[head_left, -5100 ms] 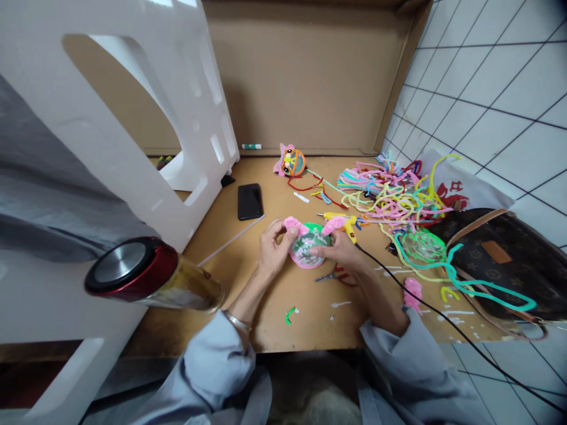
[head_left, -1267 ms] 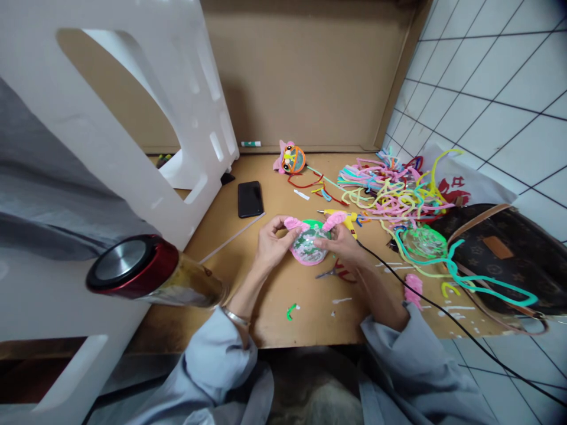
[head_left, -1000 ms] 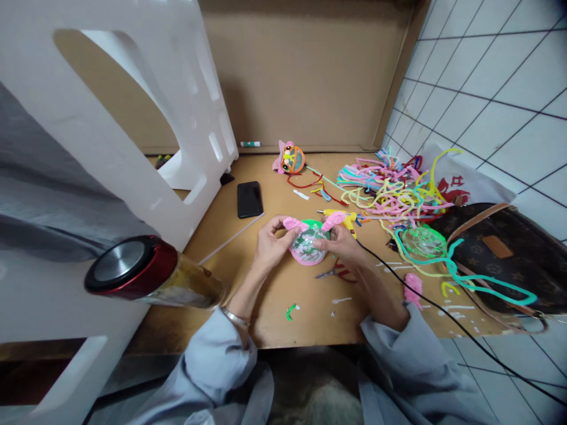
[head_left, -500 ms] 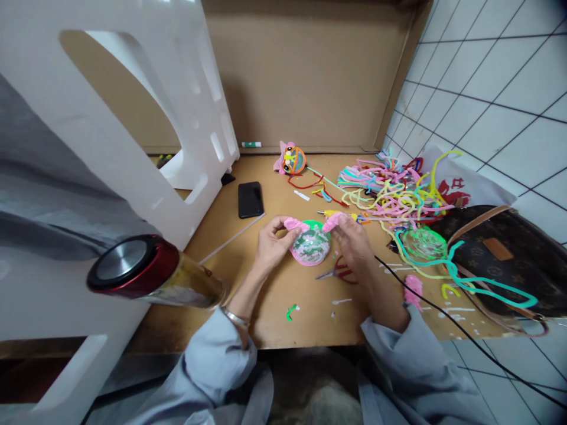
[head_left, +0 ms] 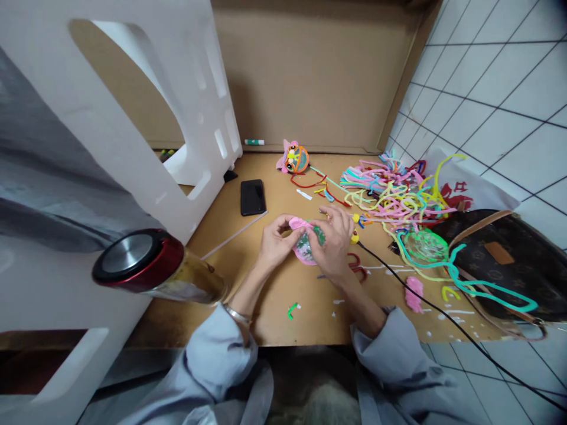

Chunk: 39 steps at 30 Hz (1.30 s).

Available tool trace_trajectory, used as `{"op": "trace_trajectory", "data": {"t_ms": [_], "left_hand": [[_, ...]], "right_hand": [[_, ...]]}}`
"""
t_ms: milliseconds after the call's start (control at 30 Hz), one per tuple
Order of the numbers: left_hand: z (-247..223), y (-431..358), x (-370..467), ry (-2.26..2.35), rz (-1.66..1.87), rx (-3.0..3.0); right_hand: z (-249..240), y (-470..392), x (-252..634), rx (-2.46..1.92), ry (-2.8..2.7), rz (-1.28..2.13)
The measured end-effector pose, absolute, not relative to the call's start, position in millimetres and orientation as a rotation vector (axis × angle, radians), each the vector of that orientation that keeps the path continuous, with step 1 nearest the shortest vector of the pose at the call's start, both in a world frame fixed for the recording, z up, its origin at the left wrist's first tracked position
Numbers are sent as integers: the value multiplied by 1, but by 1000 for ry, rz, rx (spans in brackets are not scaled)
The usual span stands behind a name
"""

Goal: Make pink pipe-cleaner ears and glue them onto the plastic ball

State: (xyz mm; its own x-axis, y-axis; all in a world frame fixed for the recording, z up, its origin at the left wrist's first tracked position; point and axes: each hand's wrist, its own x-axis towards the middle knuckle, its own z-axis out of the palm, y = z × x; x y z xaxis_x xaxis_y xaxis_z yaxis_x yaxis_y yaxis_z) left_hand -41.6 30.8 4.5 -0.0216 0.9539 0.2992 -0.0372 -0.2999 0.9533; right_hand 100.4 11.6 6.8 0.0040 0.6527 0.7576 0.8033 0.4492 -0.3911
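My left hand (head_left: 276,241) pinches a pink fuzzy piece (head_left: 299,224), which looks like bent pipe cleaner, at the upper edge of a round ornament (head_left: 305,252). The ornament has a pink rim, green at the top and a shiny silvery-green middle. Over its right side lies my right hand (head_left: 333,241), thumb and fingertips closed together at the inner end of the pink piece. Its fingers cover much of the ornament. Red-handled scissors (head_left: 357,268) lie partly under my right wrist. A yellow glue gun (head_left: 355,237) with a black cord is mostly behind my right hand.
A finished-looking pink-and-orange ornament (head_left: 296,159) and a phone (head_left: 252,198) lie farther back. Coloured pipe cleaners (head_left: 394,189), a green disc (head_left: 426,245), a pink bundle (head_left: 414,294) and a brown bag (head_left: 509,254) crowd the right. A red-lidded bottle (head_left: 177,271) stands left.
My right hand has moved left across the ornament, from its upper right edge to the pink piece at my left fingertips. My left hand stays at the upper left edge. The view shifted slightly.
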Motion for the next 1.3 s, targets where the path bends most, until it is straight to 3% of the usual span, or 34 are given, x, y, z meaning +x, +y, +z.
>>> {"op": "trace_trajectory", "data": {"t_ms": [333, 867, 1300], "left_hand": [[2, 30, -40, 1046, 1468, 1395], [-2, 30, -36, 1068, 1515, 1392], [-5, 32, -39, 1115, 1512, 1407]], "right_hand": [[5, 16, 99, -1230, -1648, -19], [2, 13, 104, -1206, -1659, -70], [13, 13, 139, -1109, -2091, 55]]}}
